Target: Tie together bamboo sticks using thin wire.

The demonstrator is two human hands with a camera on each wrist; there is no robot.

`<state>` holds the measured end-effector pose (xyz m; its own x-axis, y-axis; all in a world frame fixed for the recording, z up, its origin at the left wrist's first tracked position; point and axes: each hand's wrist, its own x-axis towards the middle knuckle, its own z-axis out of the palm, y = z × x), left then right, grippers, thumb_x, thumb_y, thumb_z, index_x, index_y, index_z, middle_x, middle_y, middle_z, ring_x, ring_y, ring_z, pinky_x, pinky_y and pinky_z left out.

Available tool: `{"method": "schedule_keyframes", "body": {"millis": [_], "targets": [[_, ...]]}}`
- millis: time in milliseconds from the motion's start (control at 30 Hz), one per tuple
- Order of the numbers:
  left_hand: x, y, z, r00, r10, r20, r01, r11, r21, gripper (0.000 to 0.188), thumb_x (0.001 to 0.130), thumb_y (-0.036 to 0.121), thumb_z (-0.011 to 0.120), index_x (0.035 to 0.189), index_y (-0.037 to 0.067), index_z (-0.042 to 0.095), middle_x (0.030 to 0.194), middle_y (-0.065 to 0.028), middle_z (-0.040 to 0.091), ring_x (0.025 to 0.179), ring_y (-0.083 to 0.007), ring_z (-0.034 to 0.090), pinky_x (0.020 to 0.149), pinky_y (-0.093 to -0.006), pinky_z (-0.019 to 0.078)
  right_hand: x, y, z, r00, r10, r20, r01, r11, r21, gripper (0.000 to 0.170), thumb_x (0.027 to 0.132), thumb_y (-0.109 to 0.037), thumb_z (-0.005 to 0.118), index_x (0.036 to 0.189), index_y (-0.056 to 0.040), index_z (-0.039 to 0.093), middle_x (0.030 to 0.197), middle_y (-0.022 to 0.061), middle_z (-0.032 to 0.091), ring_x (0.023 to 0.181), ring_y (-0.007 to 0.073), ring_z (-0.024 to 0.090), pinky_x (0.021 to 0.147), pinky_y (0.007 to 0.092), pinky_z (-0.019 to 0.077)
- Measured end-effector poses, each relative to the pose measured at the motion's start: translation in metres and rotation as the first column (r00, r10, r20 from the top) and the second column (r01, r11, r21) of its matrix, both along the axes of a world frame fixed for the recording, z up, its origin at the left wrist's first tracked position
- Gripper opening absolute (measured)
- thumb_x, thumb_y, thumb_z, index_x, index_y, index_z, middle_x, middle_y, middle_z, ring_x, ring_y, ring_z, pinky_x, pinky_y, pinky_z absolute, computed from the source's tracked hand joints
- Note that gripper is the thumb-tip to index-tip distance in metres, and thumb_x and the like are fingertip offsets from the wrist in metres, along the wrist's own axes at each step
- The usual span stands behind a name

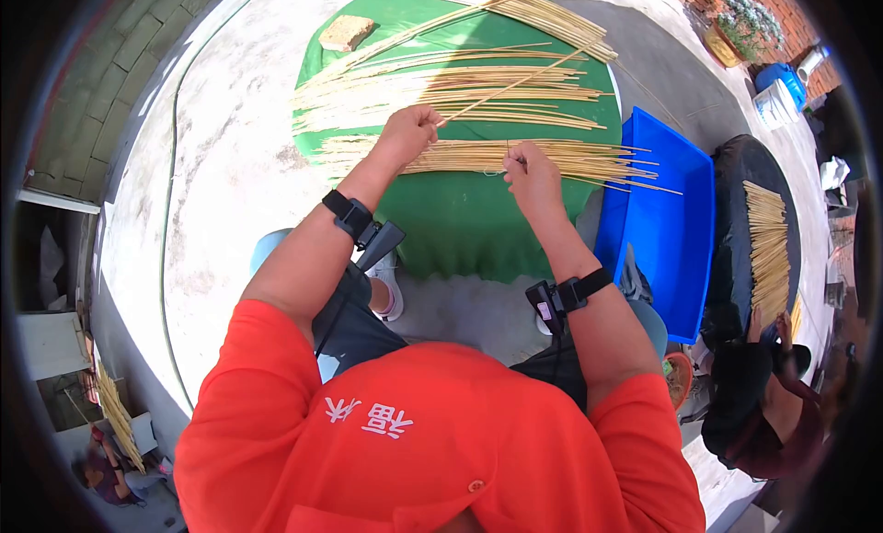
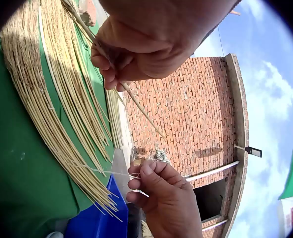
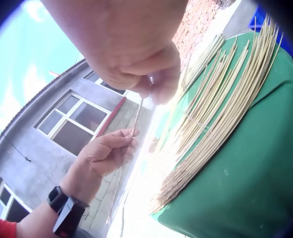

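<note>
My left hand (image 1: pixel 405 139) pinches one thin straw-coloured stalk (image 1: pixel 515 85), which slants up to the right over the green-covered table (image 1: pixel 432 225). In the left wrist view the stalk (image 2: pixel 144 113) juts past the fingertips. Thumb and fingers of my right hand (image 1: pixel 536 179) pinch a thin white string (image 2: pixel 109 172), which runs across to the nearest bundle of stalks (image 1: pixel 451 156). That bundle lies crosswise below both hands, its bare ends pointing right and its bushy ends left. The left wrist view shows the right hand (image 2: pixel 169 198) near the bundle's bare ends.
More rows of stalks (image 1: pixel 543 84) lie farther back, with a brick (image 1: pixel 347 33) at the far left. A blue bin (image 1: pixel 667 229) stands against the table's right side. Beyond it, another person (image 1: pixel 768 395) sits by a dark round table (image 1: pixel 731 202) with stalks.
</note>
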<state>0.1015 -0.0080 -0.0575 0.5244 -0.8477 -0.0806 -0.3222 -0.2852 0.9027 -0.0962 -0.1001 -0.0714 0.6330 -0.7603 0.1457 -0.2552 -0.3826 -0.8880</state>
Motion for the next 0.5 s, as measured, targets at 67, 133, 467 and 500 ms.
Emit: {"method": "schedule_keyframes", "body": {"millis": [67,133,467,500], "targets": [[-0.003,-0.005,-0.013,1.000,-0.025,-0.009,0.025,1.000,0.007,0.014,0.079,0.000,0.048,0.089,0.000,0.057,0.069,-0.0027,0.055,0.063,-0.0086,0.050,0.060,-0.0232,0.0426,-0.001,0.002,0.013,0.996,-0.025,0.089,0.015,0.994,0.107,0.004,0.079,-0.006,0.057,0.078,-0.0047,0.053,0.068,0.0071,0.057,0.055,0.0170,0.056,0.053,0.0274,0.0451],[-0.003,-0.010,-0.016,1.000,-0.007,0.001,0.007,0.999,0.049,0.013,0.079,0.000,0.048,0.089,0.000,0.057,0.069,-0.0025,0.055,0.063,-0.0087,0.049,0.059,-0.0232,0.0425,0.000,-0.001,0.023,0.979,-0.068,0.190,0.027,0.977,0.213,0.004,0.081,-0.006,0.056,0.080,-0.0043,0.052,0.067,0.0043,0.057,0.054,0.0118,0.055,0.051,0.0238,0.0451],[0.010,-0.010,-0.031,0.949,0.036,0.312,-0.114,0.966,0.234,0.020,0.071,0.012,0.064,0.088,0.004,0.058,0.068,-0.0056,0.055,0.065,-0.0165,0.052,0.061,-0.0292,0.0423,0.003,-0.012,0.049,0.856,-0.107,0.507,-0.148,0.887,0.437,0.003,0.087,-0.005,0.049,0.084,-0.0036,0.049,0.073,0.0021,0.053,0.058,0.0068,0.052,0.061,0.0251,0.0520],[0.014,-0.010,-0.034,0.958,0.043,0.283,-0.112,0.966,0.234,0.021,0.068,0.014,0.067,0.086,0.006,0.059,0.072,-0.0086,0.058,0.070,-0.0216,0.056,0.063,-0.0322,0.0444,0.002,-0.011,0.057,0.811,-0.115,0.573,-0.193,0.873,0.448,0.004,0.087,-0.005,0.049,0.084,-0.0035,0.049,0.073,0.0020,0.052,0.059,0.0065,0.051,0.066,0.0270,0.0535]]}}
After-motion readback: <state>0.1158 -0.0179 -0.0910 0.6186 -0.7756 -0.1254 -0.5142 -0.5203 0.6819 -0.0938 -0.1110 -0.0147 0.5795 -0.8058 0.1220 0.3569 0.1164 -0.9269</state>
